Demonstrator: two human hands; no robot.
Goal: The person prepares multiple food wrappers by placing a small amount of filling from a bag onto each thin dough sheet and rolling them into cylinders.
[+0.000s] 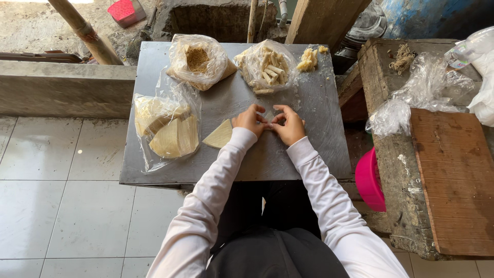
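My left hand [249, 119] and my right hand [289, 124] meet at the middle of a grey metal tabletop [314, 128], fingertips pinched together on a small pale piece of wrapper between them. A triangular pale wrapper sheet [219, 135] lies flat just left of my left hand. A clear bag of stacked wrapper sheets [167, 131] sits further left. At the far edge stand a bag of brown crumbly filling [198, 59] and a bag of finished pale rolls [267, 67]. A small heap of yellowish filling [309, 59] lies beside that.
A rough wooden bench [453, 175] with crumpled clear plastic [422, 87] stands to the right. A pink basin [371, 183] sits between table and bench. Grey floor tiles [67, 206] spread to the left; a concrete ledge [62, 87] runs behind them.
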